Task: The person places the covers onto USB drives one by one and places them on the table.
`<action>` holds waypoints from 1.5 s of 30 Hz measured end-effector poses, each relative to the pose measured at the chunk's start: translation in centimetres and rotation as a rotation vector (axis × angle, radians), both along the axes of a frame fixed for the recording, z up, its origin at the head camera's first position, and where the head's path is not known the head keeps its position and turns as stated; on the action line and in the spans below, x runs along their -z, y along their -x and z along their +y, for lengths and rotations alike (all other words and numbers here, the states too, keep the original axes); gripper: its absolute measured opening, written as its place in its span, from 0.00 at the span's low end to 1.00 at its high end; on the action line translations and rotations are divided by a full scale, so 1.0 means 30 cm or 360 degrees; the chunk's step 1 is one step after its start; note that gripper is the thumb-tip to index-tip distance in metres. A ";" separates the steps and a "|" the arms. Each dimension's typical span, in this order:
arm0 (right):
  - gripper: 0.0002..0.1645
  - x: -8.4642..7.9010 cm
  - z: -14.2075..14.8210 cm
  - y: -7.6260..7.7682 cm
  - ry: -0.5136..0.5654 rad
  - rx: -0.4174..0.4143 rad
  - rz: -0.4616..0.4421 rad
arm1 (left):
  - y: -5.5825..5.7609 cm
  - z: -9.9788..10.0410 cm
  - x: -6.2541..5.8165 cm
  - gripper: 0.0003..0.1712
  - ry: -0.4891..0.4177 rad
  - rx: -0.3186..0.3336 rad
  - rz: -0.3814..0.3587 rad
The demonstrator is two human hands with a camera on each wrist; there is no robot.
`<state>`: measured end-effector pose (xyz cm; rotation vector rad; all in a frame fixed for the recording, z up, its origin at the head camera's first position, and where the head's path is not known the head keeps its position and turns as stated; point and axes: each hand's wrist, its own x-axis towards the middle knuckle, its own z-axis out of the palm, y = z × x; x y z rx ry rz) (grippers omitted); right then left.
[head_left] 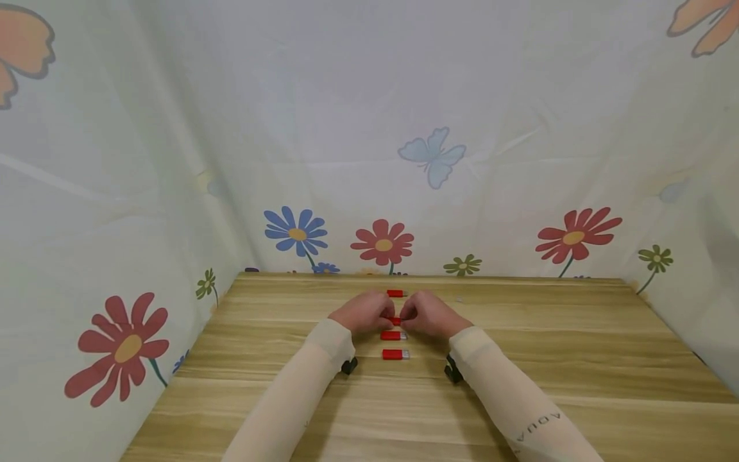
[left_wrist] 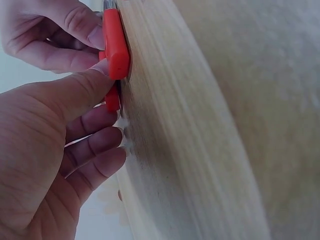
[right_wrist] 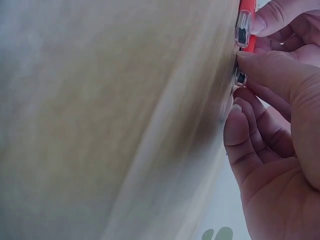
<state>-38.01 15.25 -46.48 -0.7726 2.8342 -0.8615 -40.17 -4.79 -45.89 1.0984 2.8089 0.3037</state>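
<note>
Red USB flash drives lie in a column on the wooden table, lengthwise left to right. My left hand (head_left: 369, 312) pinches the red end of one drive (head_left: 395, 321) between thumb and fingers. From the other side, my right hand (head_left: 430, 314) has its thumb and index finger at that drive's plug end, which shows a clear cap (right_wrist: 241, 79) in the right wrist view. Two more drives, a nearer one (head_left: 395, 354) and a middle one (head_left: 393, 335), lie on my side of the hands with pale plug ends to the right. Fingers hide much of the held drive.
Beyond the hands lies another red drive (head_left: 396, 293) with a thin dark tip at its right end. A small clear piece (head_left: 458, 299) sits on the table (head_left: 548, 359) to its right. A flower-printed curtain (head_left: 346, 160) rises behind the table's far edge and along both sides.
</note>
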 end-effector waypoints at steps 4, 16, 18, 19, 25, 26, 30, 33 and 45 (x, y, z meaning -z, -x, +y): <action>0.03 0.004 0.007 0.005 0.0009 0.0007 -0.0013 | 0.011 -0.007 0.010 0.05 -0.0024 -0.0014 -0.0022; 0.08 -0.027 0.152 0.037 0.0062 0.0188 -0.0045 | 0.064 -0.001 0.007 0.06 -0.0186 -0.0270 -0.0175; 0.08 -0.033 0.184 0.045 0.0050 0.0178 0.0018 | 0.081 0.011 0.012 0.06 -0.0192 -0.0287 -0.0142; 0.07 -0.033 0.200 0.050 0.0040 0.0177 0.0060 | 0.090 0.018 0.016 0.05 -0.0192 -0.0291 -0.0124; 0.09 -0.035 0.279 0.080 -0.0032 0.0224 0.0243 | 0.135 0.059 0.029 0.12 -0.0084 -0.0322 0.0080; 0.11 -0.037 0.288 0.083 -0.0057 0.0228 0.0259 | 0.141 0.066 0.032 0.14 -0.0054 -0.0321 0.0125; 0.17 -0.044 0.310 0.095 -0.0143 0.0266 0.0235 | 0.160 0.092 0.053 0.18 0.0080 -0.0325 0.0261; 0.14 -0.047 0.318 0.098 -0.0251 0.0260 0.0232 | 0.161 0.106 0.058 0.15 0.0137 -0.0312 0.0306; 0.02 -0.031 0.346 0.108 -0.0370 0.0304 0.0204 | 0.158 0.109 0.059 0.10 0.0120 -0.0361 0.0305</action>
